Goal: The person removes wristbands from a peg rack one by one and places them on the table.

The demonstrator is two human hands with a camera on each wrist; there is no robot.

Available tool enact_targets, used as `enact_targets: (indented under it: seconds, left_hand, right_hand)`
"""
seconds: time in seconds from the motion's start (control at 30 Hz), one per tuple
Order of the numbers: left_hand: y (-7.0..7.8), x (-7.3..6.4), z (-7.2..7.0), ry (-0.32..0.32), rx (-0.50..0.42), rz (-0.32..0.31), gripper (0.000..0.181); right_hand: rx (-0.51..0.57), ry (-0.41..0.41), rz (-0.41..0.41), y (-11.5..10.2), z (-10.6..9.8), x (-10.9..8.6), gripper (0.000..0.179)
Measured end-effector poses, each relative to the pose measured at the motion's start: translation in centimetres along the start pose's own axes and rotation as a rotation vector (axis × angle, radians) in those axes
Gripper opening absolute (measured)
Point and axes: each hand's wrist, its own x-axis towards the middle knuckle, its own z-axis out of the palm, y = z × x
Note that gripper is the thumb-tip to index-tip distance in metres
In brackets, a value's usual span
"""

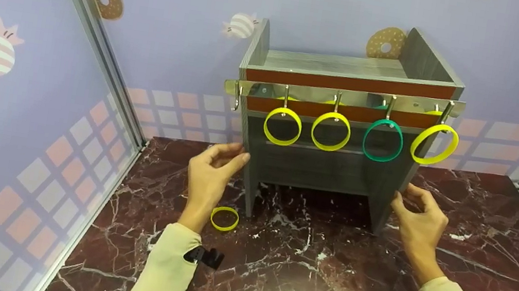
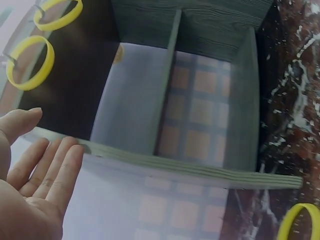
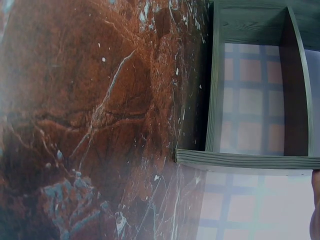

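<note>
A grey wood-grain shelf unit point(image 1: 318, 168) stands on the table. Across its upper front runs a metal hook rail point(image 1: 360, 98). From its hooks hang yellow rings point(image 1: 280, 142), another yellow ring point(image 1: 436, 162) at the right end and a green ring point(image 1: 380, 159). My left hand point(image 1: 210, 174) is at the left panel, its fingertips against the outer side; the left wrist view shows the fingers point(image 2: 57, 172) nearly straight and the thumb apart. At the right panel's edge, my right hand point(image 1: 421, 223) touches with its fingertips; the right wrist view catches only a sliver of it.
A loose yellow ring point(image 1: 225, 219) lies on the dark red marbled table point(image 1: 289, 285), beside the unit's left foot. The leftmost hook point(image 1: 236, 97) carries no ring. Patterned purple walls point(image 1: 169, 22) enclose the table at the back and sides.
</note>
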Motion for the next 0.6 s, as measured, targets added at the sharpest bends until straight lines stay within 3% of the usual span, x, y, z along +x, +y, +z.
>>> enact_targets:
  seconds: [0.13, 0.3, 0.6]
  left_hand:
    - [1.1, 0.5, 0.8, -0.009, -0.035, 0.043, 0.027]
    - [2.1, 1.0, 1.8, -0.015, -0.09, 0.053, 0.029]
    - [3.1, 1.6, 3.5, -0.054, -0.189, 0.056, 0.026]
  right_hand:
    - [0.006, -0.001, 0.004, 0.6, 0.0, 0.1, 0.021]
    - [0.007, 0.004, 0.006, 1.1, 0.1, 0.1, 0.022]
    - [0.018, -0.005, 0.002, -0.1, 0.0, 0.0, 0.022]
